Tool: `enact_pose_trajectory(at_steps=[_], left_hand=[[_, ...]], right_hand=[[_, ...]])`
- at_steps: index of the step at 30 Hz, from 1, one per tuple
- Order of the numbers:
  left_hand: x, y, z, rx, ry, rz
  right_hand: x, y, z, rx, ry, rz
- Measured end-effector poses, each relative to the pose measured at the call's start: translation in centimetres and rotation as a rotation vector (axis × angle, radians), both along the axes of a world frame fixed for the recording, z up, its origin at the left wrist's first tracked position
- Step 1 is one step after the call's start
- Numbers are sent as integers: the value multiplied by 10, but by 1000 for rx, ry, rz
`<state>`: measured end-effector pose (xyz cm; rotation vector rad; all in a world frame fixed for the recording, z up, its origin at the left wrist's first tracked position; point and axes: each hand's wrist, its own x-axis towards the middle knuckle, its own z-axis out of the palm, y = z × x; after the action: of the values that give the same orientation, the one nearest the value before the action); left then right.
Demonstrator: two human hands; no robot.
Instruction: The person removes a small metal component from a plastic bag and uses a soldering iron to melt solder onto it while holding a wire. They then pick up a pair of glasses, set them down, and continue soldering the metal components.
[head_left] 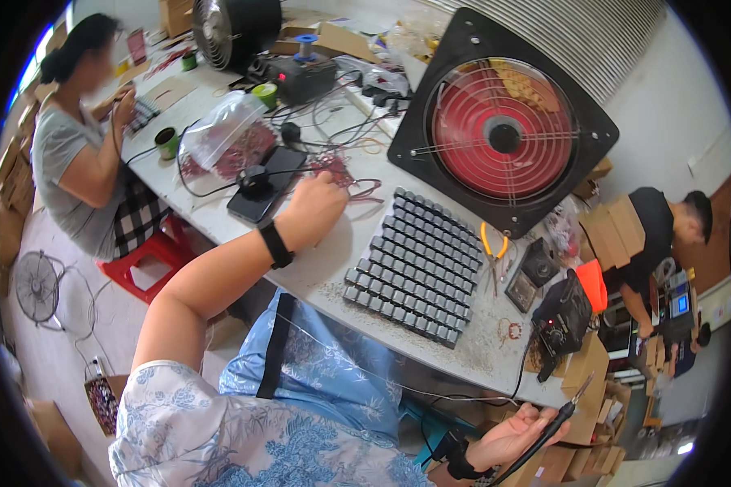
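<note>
My left hand point(317, 204) is over the table with its fingers curled down into a small heap of thin red wires point(333, 165); its fingertips are partly hidden. A few wire loops stick out beside the fingers. At the lower right, off the table's edge, my right hand point(513, 438) grips a soldering iron point(554, 424) with a black handle, its metal tip pointing up and away. Between my hands lies a block of small grey box-shaped parts point(418, 268), set in close rows on the table. A dark phone point(260, 203) lies left of my left hand.
A black square fan point(505, 134) with red behind its grille stands behind the block. Orange-handled pliers point(494, 252), a black soldering station point(562, 321) and a tip-cleaner stand point(530, 276) are at the right. A bag of wires point(227, 134) lies left. Two people work nearby.
</note>
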<state>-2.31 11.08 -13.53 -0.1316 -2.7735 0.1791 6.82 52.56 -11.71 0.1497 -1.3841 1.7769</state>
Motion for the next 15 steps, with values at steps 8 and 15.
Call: enact_pose_trajectory(at_steps=[8,15], left_hand=[[51,86,76,218,90,-476],[87,175,79,430,-173,-1054]], right_hand=[[-7,-13,6,80,-4,-19],[-1,-49,4,295,11,153]])
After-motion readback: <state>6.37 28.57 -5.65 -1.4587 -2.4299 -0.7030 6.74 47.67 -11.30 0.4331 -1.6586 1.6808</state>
